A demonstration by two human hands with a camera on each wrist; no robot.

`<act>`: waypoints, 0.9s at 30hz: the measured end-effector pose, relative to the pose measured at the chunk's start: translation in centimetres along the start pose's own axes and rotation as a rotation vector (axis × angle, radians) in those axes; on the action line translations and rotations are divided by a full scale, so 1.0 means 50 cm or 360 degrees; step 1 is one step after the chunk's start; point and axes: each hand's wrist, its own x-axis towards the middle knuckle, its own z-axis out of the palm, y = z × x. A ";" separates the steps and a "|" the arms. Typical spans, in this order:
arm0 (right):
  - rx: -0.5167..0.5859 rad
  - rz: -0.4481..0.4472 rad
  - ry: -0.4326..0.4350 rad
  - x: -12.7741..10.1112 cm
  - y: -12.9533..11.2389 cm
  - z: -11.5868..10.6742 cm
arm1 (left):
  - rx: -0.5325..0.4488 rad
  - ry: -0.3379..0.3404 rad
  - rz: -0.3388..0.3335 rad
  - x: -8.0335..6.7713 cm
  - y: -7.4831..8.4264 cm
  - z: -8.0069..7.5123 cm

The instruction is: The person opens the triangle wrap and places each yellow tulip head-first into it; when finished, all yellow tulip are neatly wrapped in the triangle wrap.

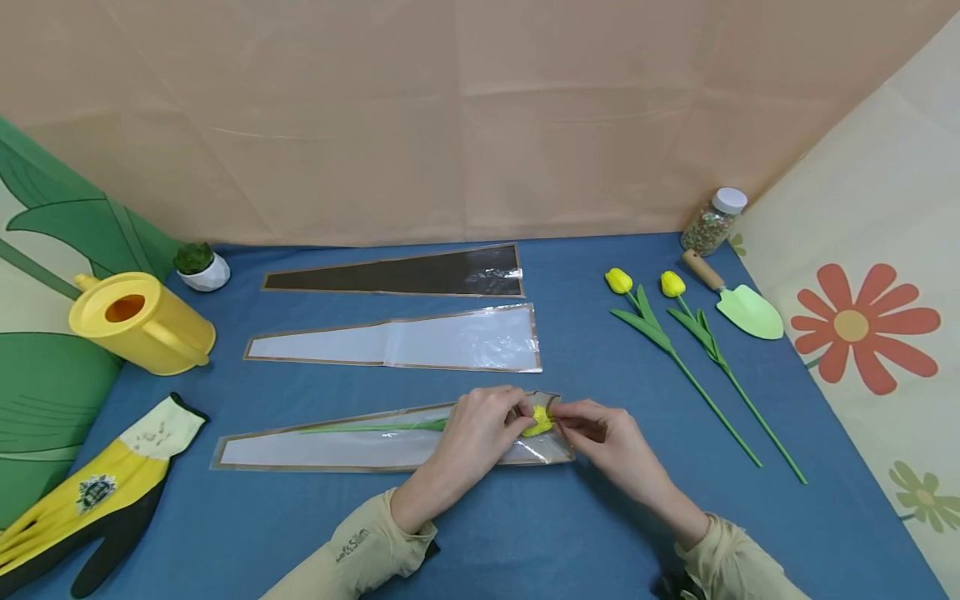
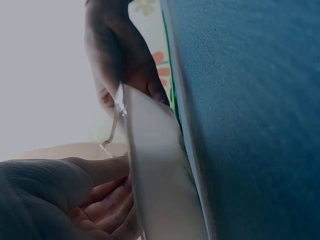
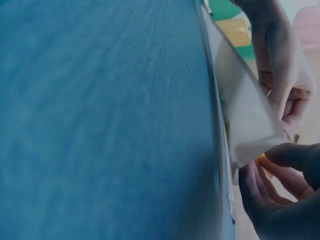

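Note:
A clear-fronted, white-backed flower sleeve (image 1: 330,450) with a brown border lies nearest on the blue table, its wide end to the right. Inside it shows a yellow artificial tulip (image 1: 537,422), its green stem running left. My left hand (image 1: 480,429) pinches the sleeve near the bloom. At the wide end my right hand (image 1: 618,446) pinches the sleeve's rim between thumb and fingers. In the right wrist view, the sleeve (image 3: 247,107) is lifted on edge, with a bit of yellow beside the right fingertips. The left fingertips are partly hidden in the head view.
Behind lie a white sleeve (image 1: 450,340) and a black sleeve (image 1: 405,275). Two yellow tulips (image 1: 667,342) and a green trowel (image 1: 750,311) lie right, near a jar (image 1: 708,225). Left are a watering can (image 1: 150,325), a potted plant (image 1: 202,267) and a glove (image 1: 105,492).

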 end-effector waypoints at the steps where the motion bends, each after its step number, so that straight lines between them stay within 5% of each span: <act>1: -0.0012 0.0006 -0.0014 0.001 -0.002 0.001 | 0.0000 0.0004 0.0007 0.000 0.000 0.000; 17: -0.0087 0.0063 0.0038 0.003 -0.006 -0.015 | -0.0031 -0.0022 0.0042 -0.006 0.004 0.000; 27: -0.0069 0.0080 0.0087 0.003 -0.003 -0.039 | 0.0089 -0.0172 0.0291 -0.012 0.015 -0.006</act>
